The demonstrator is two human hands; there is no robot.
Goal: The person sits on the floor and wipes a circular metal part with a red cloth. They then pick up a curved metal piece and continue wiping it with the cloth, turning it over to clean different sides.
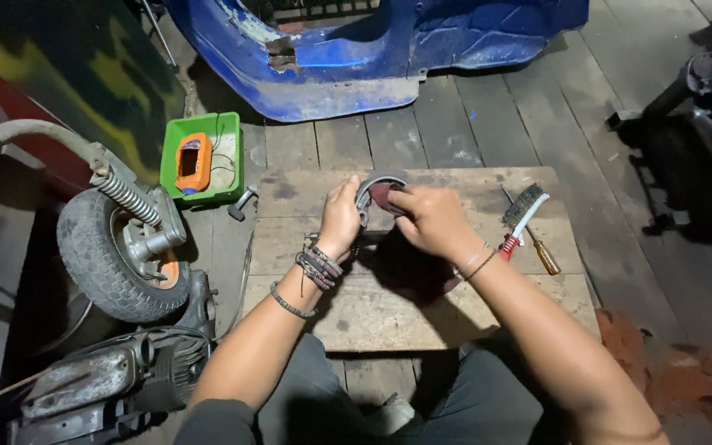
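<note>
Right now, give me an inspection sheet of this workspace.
Surface: worn wooden board on a plank floor, stained.
Job's things: curved metal brake shoe, held above the board; dark red cloth against it, draping down.
Clutter: wire brush with red grip and a screwdriver on the board's right edge.
Grippers: left hand grips the shoe's left end; right hand presses the cloth on its inner curve.
Cables: thin leads in a green tray holding an orange meter.
Surroundings: blue scooter body ahead; small wheel with spring and an engine on the left; dark machine part at right.
</note>
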